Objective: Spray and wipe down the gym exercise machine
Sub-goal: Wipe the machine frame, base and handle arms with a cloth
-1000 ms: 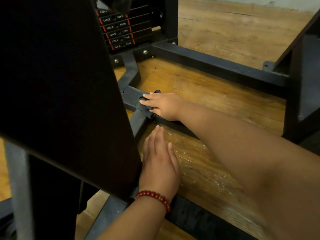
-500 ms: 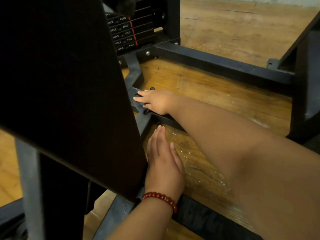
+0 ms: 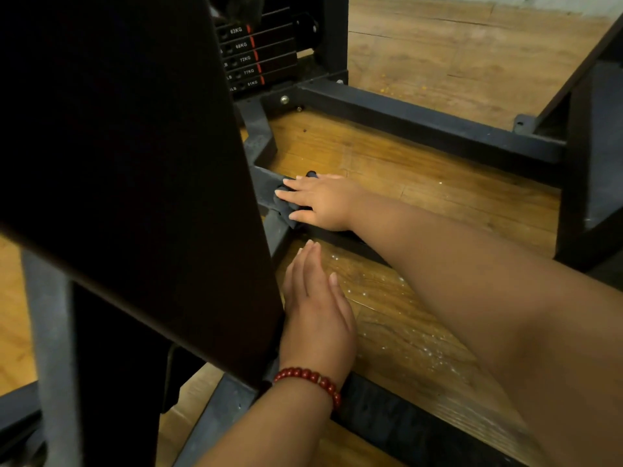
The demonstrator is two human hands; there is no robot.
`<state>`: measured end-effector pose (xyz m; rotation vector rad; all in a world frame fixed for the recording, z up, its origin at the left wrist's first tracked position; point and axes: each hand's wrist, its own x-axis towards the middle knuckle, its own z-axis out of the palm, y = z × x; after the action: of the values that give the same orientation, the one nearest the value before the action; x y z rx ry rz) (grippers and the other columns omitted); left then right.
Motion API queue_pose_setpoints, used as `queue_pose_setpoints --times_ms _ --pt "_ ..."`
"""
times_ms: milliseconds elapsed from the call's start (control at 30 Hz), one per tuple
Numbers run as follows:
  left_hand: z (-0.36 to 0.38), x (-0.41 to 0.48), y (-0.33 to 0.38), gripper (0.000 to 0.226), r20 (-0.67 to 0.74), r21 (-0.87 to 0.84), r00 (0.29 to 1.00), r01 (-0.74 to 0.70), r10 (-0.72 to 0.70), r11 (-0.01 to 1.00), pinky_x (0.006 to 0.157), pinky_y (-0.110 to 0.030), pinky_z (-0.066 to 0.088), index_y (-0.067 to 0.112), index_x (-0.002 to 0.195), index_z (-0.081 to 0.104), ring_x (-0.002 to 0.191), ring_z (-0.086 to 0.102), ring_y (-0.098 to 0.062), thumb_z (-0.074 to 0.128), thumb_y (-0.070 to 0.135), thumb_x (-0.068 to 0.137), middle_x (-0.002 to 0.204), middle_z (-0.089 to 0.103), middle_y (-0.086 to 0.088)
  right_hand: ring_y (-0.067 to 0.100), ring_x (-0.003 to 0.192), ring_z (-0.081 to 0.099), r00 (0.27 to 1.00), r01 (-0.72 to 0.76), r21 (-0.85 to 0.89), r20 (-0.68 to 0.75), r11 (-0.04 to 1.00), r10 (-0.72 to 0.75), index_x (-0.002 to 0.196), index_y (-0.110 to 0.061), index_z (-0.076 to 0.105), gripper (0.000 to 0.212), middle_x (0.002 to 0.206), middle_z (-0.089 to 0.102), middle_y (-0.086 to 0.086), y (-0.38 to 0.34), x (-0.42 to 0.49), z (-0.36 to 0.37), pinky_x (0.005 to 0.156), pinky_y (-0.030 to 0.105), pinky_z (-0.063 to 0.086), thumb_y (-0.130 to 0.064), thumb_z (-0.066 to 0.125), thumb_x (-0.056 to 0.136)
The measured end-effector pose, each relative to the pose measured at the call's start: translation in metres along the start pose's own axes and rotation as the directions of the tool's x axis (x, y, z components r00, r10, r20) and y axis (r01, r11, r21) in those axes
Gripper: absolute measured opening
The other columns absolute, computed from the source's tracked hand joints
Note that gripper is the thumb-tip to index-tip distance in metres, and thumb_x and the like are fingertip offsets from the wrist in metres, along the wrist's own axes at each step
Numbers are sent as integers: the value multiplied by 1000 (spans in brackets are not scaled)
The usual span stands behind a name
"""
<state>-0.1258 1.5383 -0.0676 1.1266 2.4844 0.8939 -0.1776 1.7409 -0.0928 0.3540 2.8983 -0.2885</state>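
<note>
The gym machine's dark steel base frame (image 3: 421, 126) lies on the wooden floor. My right hand (image 3: 320, 200) reaches forward and presses a dark grey cloth (image 3: 285, 207) with straight fingers onto a frame joint where low bars meet. My left hand (image 3: 317, 308), with a red bead bracelet at the wrist, lies flat on the floor beside the frame, fingers straight and together. No spray bottle is in sight.
A large black pad (image 3: 118, 163) of the machine fills the left side and hides what lies behind it. The weight stack (image 3: 266, 59) with kilogram labels stands at the back. Wet droplets (image 3: 404, 332) speckle the floor boards. An upright post (image 3: 593, 163) rises at the right.
My right hand slid the cloth left along the bar, then back a little to the right. My left hand stayed flat on the floor.
</note>
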Motion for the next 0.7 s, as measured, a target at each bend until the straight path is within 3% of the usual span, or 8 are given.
queue_pose_setpoints --times_ms 200,367,600,700 --pt "-3 -1 3 62 43 -18 999 28 -27 999 110 -13 4 20 154 16 145 7 -3 14 37 95 159 15 7 15 149 14 999 17 39 -46 999 -16 154 -29 22 54 163 15 -6 11 -33 11 118 36 17 -40 39 103" --pt "-1 1 1 61 94 60 996 -5 0 998 108 -13 1 19 153 17 145 6 -4 13 38 95 159 17 5 17 150 13 995 -94 59 -25 994 95 154 -26 23 54 163 15 -3 28 -107 31 120 35 16 -39 38 103" --pt "0 1 2 62 154 120 988 -43 25 992 110 -19 5 19 152 21 145 7 -8 12 39 95 158 21 5 17 150 11 982 -181 94 -42 979 186 155 -29 20 52 164 11 -4 14 -84 24 120 34 13 -38 33 105" --pt "-4 0 4 62 195 126 980 -62 36 990 112 -21 5 21 153 19 146 5 -7 12 41 95 159 20 6 17 149 16 960 -264 131 -62 956 274 154 -30 23 51 163 15 -5 17 -122 34 118 35 20 -39 35 105"
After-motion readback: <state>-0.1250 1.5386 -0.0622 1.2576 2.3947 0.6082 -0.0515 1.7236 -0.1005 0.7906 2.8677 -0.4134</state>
